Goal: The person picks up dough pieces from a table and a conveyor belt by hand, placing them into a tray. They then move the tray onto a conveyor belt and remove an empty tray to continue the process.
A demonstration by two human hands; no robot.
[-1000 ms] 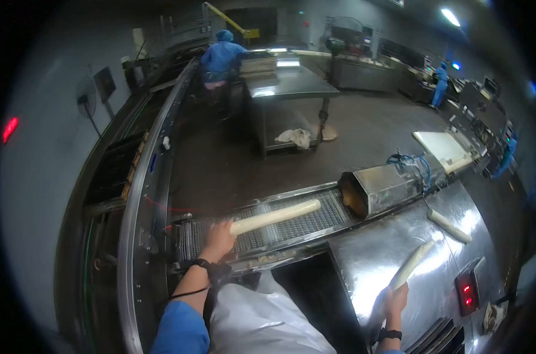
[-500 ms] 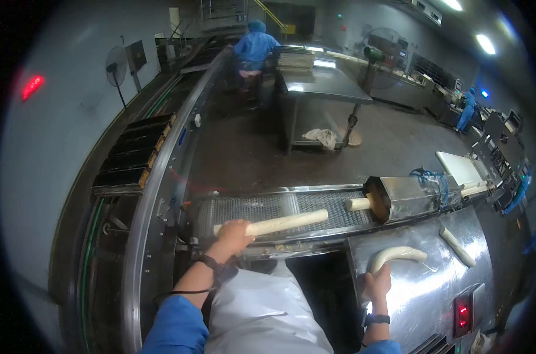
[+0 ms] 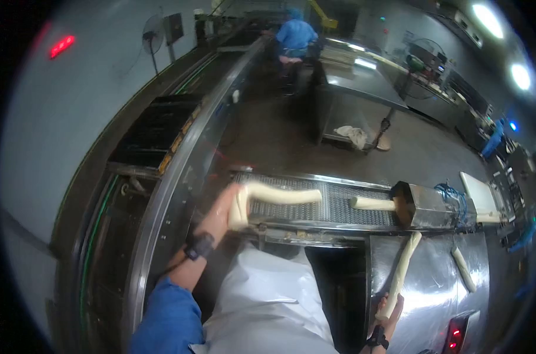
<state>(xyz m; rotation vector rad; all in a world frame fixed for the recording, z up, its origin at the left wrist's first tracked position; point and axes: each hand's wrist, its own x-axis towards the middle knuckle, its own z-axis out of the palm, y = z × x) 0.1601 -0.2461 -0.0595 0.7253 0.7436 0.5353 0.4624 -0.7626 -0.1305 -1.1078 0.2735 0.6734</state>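
Observation:
My left hand (image 3: 231, 203) grips one end of a long dough roll (image 3: 283, 196), which bends at the hand and reaches right over the mesh conveyor (image 3: 337, 203). The hand is slightly blurred. In my right hand (image 3: 389, 310) is the lower end of a twisted dough strip (image 3: 405, 262), its far end at the top edge of the steel table (image 3: 436, 265). Another dough roll (image 3: 373, 203) lies on the mesh at the mouth of a metal housing (image 3: 427, 205). A shorter dough piece (image 3: 463, 269) rests on the steel table's right side.
Dark trays (image 3: 156, 131) sit on a conveyor line along the left, behind a metal rail (image 3: 182, 147). A person in blue (image 3: 296, 38) stands beyond, near a steel table (image 3: 362, 82). Another person (image 3: 494, 138) is far right. A red display (image 3: 455, 336) is at lower right.
The left-hand roll has bent at its held end. The right-hand dough, curved before, now lies nearly straight, pointing away. More of the roll at the housing shows. The view has shifted.

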